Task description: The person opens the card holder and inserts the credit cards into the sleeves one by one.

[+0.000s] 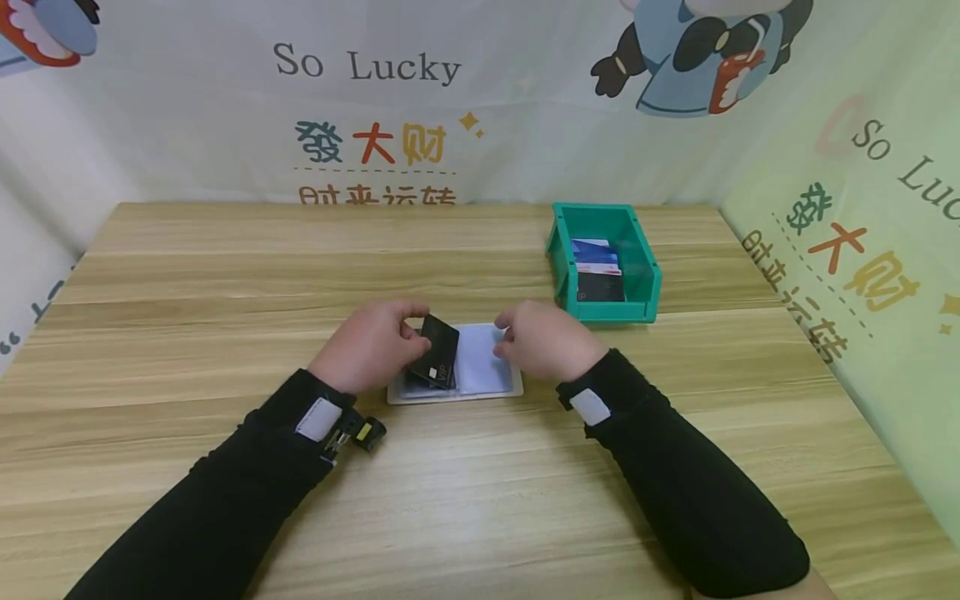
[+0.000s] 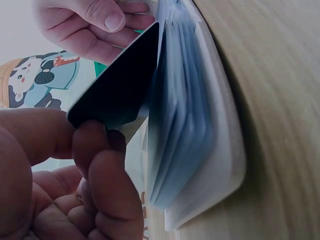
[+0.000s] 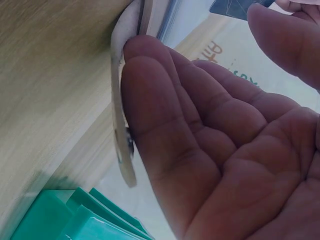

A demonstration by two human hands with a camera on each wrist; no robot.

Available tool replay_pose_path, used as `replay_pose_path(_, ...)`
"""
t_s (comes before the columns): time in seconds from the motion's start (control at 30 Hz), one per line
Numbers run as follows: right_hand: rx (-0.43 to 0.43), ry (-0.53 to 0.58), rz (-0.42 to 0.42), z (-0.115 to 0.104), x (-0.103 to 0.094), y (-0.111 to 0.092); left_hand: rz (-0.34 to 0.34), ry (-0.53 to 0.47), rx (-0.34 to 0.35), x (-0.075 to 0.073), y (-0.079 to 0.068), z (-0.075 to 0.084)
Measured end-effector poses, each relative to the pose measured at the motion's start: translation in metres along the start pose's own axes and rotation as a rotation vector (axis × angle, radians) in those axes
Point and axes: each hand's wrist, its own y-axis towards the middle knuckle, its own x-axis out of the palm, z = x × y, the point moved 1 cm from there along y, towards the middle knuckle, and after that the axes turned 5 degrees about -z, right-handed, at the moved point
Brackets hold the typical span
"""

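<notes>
A pale card holder (image 1: 487, 379) lies spread on the wooden table, its clear sleeves (image 2: 180, 130) stacked in the left wrist view. Over its left half my left hand (image 1: 367, 346) pinches a black card (image 1: 438, 357) marked VIP between thumb and fingers. That card is tilted above the sleeves; whether its lower edge is inside one I cannot tell. At the holder's right edge is my right hand (image 1: 551, 340), with relaxed fingers and nothing held. In the right wrist view its fingers (image 3: 155, 105) lie against the cover beside a strap with a snap (image 3: 131, 142).
Behind my right hand stands a green bin (image 1: 615, 313) holding several cards, among them a black card (image 1: 600, 288) and a blue and white one (image 1: 596, 254). A printed cloth (image 1: 525, 158) hangs along the table's back edge and right side.
</notes>
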Motion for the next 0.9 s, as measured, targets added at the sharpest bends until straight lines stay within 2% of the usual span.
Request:
replay_pose_path(0.33, -0.003, 0.000, 0.005, 0.0002, 0.0007, -0.0004, -0.012, 0.009, 0.009, 0.0043, 0.0014, 0.0006)
replay_pose_path(0.7, -0.006, 0.002, -0.006, 0.0003, 0.0016, -0.0007, 0.007, 0.093, 0.032, 0.0053, 0.0013, -0.0011)
replay_pose_path(0.9, -0.007, -0.003, -0.011, 0.0004, 0.0012, -0.0005, -0.010, 0.080, 0.047, 0.0063, 0.0006, 0.0018)
